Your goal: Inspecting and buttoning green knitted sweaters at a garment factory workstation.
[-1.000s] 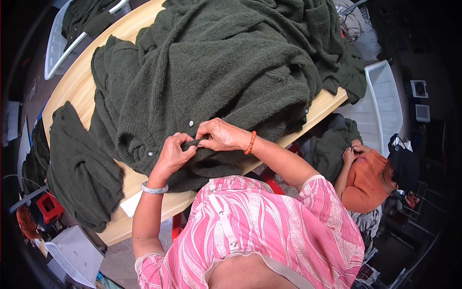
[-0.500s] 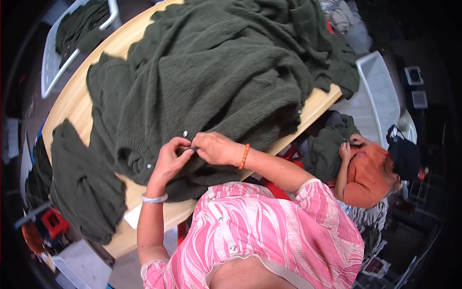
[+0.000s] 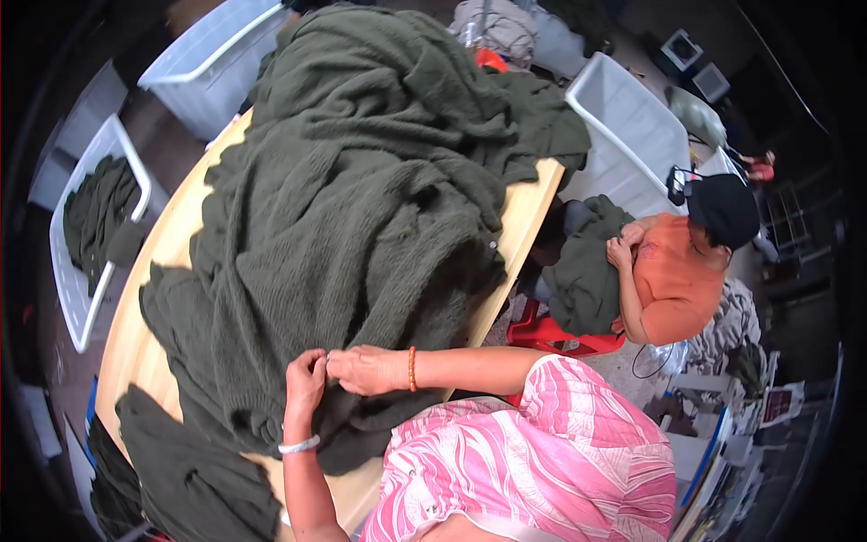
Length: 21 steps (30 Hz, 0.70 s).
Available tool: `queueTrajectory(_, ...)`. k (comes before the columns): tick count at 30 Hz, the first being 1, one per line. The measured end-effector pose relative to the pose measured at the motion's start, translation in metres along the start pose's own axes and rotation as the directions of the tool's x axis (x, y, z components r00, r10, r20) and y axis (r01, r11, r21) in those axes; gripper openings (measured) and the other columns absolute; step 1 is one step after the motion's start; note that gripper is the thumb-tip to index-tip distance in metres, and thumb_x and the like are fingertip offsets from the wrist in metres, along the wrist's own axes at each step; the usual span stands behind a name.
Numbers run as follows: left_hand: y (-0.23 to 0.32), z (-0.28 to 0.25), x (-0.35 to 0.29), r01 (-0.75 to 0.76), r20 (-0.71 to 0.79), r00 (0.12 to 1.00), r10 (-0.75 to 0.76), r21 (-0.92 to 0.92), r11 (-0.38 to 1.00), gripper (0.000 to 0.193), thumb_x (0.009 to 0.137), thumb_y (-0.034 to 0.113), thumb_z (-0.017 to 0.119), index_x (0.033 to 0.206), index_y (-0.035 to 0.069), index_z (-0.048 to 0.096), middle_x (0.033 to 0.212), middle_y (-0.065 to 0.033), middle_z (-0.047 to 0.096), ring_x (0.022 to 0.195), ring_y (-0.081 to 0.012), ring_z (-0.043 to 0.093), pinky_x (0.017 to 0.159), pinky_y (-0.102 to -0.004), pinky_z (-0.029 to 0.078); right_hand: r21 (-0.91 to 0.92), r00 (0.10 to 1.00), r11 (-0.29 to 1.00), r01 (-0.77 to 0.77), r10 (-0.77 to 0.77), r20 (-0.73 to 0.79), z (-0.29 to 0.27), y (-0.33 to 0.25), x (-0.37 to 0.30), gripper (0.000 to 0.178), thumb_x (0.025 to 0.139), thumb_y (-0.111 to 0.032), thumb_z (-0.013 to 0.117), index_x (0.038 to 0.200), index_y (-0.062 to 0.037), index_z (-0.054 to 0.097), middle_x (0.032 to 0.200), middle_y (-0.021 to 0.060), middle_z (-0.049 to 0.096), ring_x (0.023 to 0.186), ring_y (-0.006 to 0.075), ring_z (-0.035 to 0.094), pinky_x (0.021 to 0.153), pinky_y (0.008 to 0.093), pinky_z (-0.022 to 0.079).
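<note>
A large dark green knit garment [image 3: 352, 262] is heaped in folds over a light wooden table [image 3: 172, 237]. At its near side, my left hand [image 3: 305, 384] is closed with thumb and fingertips pinched together. My right hand [image 3: 370, 369] meets it fingertip to fingertip, also pinched. Both appear to grip a small bit of the knit between them, though the fingers mostly cover it. A tiny shiny button shows on the cloth at the garment's right side. Another dark green knit piece [image 3: 194, 470] lies apart at the table's left end.
White plastic bins stand around: one with green knitwear [image 3: 65, 248] at left, another bin [image 3: 212, 77] at far left, one [image 3: 623, 122] at far right. To the right, a seated person in orange [image 3: 682, 280] handles green knitwear beside a red stool [image 3: 551, 336].
The view has swung, so the table and garment appear turned and my hands lower. My fingers stay together at the knit. More bins and the red stool have come into sight.
</note>
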<state>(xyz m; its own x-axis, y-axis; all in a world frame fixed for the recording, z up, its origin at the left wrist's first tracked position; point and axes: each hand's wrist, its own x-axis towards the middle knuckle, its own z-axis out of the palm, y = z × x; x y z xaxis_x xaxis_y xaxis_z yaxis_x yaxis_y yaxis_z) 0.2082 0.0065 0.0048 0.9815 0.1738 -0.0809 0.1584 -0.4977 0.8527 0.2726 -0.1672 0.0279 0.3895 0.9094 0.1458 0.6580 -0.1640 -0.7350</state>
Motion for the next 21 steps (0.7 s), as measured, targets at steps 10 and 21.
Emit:
queueTrajectory(10, 0.006, 0.004, 0.006, 0.138, 0.076, 0.988, -0.132, -0.076, 0.988, 0.021, 0.075, 0.003, 0.069, 0.094, -0.006, 0.064, 0.073, -0.0053, 0.065, 0.065, -0.0099, 0.056, 0.059, -0.0274, 0.047, 0.108, 0.999, 0.993, -0.053, 0.053, 0.000, -0.011, -0.008, 0.000, 0.016, 0.074, -0.003, 0.052, 0.086, 0.0022, 0.060, 0.089, 0.0233, 0.063, 0.088, 0.0392, 0.063, 0.076, 0.0471, 0.050)
queueTrajectory(21, 0.006, -0.003, 0.001, 0.342, 0.248, 0.934, -0.258, -0.412, 0.844, 0.012, 0.087, 0.009, 0.065, 0.090, -0.003, 0.065, 0.074, 0.0007, 0.062, 0.060, -0.0041, 0.050, 0.050, -0.0190, 0.038, 0.108, 0.997, 0.991, -0.076, 0.075, 0.007, -0.018, -0.018, -0.003, 0.020, 0.074, 0.001, 0.052, 0.093, 0.0012, 0.060, 0.092, 0.0216, 0.064, 0.087, 0.0380, 0.063, 0.073, 0.0446, 0.051)
